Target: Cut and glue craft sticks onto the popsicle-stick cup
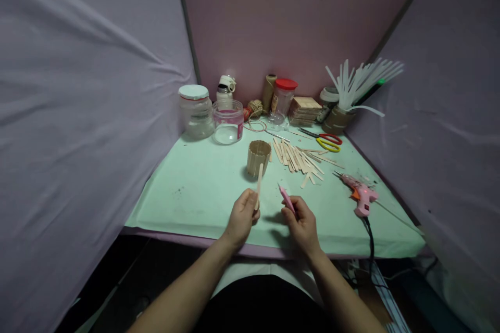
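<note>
Near the front edge of the table, my left hand (242, 214) is closed around the lower end of a wooden craft stick (259, 182), which points up and away. The stick's top overlaps the view of a small round cup (258, 154) with ribbed, stick-covered sides, standing upright just beyond. My right hand (301, 222) grips a slim pink pen-shaped tool (287, 199) with a narrow pointed tip; its exact kind is unclear. The tip points up and left, apart from the stick. A spread pile of craft sticks (295, 157) lies to the right of the cup.
A pink glue gun (361, 195) lies at the right, its cord hanging over the front edge. Scissors (326, 139) with red and yellow handles lie behind the sticks. Jars (195, 112), a twine ball (255, 107), stacked wooden squares (304, 110) and a holder of glue sticks (338, 119) line the back.
</note>
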The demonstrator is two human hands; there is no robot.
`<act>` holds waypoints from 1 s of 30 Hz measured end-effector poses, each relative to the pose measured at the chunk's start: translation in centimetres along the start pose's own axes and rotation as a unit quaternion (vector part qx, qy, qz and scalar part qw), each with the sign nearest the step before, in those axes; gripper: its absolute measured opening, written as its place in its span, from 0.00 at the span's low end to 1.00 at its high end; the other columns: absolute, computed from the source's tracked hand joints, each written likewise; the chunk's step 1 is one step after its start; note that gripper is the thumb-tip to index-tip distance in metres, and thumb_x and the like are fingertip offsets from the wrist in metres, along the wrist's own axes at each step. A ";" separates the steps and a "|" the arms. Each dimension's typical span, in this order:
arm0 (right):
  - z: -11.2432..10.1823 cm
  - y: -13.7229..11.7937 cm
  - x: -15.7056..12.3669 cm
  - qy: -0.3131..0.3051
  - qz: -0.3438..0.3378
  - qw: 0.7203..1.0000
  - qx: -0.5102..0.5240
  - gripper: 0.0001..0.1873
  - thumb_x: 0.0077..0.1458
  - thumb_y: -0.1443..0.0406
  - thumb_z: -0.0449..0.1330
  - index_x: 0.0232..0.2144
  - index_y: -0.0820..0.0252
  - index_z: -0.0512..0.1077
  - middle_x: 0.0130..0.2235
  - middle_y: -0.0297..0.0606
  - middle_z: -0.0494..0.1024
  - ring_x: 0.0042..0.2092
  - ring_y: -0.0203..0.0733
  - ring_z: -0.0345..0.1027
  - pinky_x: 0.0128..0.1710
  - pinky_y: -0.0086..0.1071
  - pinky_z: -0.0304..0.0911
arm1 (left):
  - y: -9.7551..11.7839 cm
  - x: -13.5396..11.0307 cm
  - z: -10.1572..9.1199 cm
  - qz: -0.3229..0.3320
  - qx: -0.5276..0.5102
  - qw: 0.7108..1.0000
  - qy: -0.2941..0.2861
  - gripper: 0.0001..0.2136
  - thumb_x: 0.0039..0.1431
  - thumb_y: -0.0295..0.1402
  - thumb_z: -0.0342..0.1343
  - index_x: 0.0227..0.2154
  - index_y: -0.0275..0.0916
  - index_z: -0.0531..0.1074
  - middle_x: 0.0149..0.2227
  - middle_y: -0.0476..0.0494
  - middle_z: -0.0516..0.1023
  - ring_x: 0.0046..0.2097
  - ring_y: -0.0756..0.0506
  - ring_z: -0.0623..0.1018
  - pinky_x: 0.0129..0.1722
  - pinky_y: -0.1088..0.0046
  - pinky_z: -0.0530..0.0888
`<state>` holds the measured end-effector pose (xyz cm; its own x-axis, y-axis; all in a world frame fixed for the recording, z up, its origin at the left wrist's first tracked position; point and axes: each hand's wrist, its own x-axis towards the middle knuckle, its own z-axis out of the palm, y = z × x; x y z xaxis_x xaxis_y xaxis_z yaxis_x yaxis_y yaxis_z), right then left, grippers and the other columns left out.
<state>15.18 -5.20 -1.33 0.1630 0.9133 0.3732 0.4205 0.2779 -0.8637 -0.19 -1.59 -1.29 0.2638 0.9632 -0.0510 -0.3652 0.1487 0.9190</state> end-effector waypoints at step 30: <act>0.3 -4.1 2.6 -0.041 0.108 0.987 0.112 0.14 0.56 0.57 0.59 0.40 0.60 0.72 0.29 0.31 0.71 0.30 0.37 0.64 0.33 0.30 0.62 | 3.2 -0.2 -0.1 0.338 0.434 0.835 0.005 0.04 0.61 0.27 0.53 0.33 0.38 0.72 0.30 0.47 0.77 0.34 0.50 0.75 0.37 0.74 0.71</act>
<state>13.64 -3.86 3.08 0.1500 0.9770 0.1513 0.1750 0.1244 -0.9767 -1.54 -1.28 1.62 0.2500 0.7644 0.5943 0.3585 -0.6433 0.6765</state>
